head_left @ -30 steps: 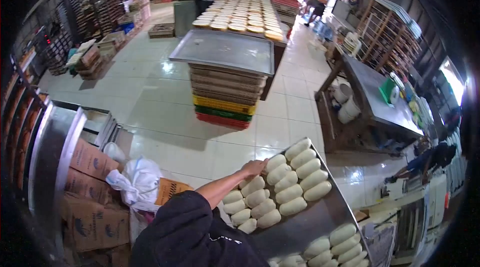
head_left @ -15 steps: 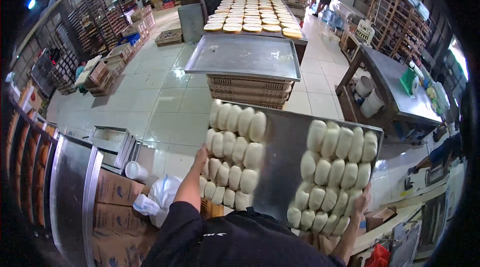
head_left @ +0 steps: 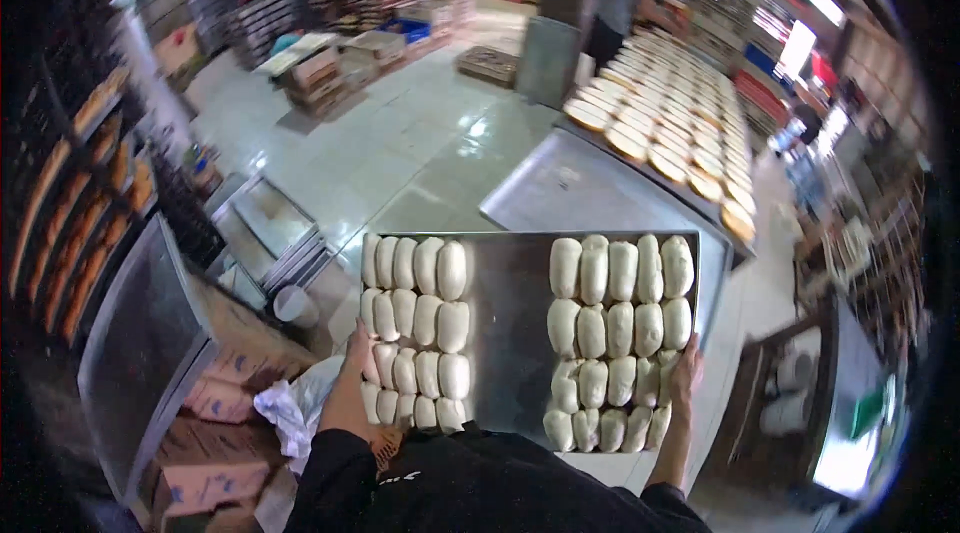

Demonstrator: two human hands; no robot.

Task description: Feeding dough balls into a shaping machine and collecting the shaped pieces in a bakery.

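Observation:
A wide metal baking tray (head_left: 512, 333) is held level in front of my body. My left hand (head_left: 362, 351) is closed on its left edge, and my right hand (head_left: 687, 365) grips the right edge. Rows of pale, oblong dough pieces (head_left: 592, 328) fill the tray's right side. A matching block of dough pieces (head_left: 427, 318) lies along the left side, with a bare metal strip between the two. The fingers under the tray are hidden.
Beyond my tray lies another metal tray (head_left: 590, 188). Behind it, a long table bears many cut bread rounds (head_left: 665, 118), with a person (head_left: 630, 3) beside it. Bread racks (head_left: 85, 223), cardboard boxes (head_left: 225, 433) and a white bucket (head_left: 295, 305) stand left; a worktable (head_left: 850, 413) stands right.
My view has swung left, so the table of bread rounds now sits farther right. The tray, tilted before, is now straighter before me, still in both hands.

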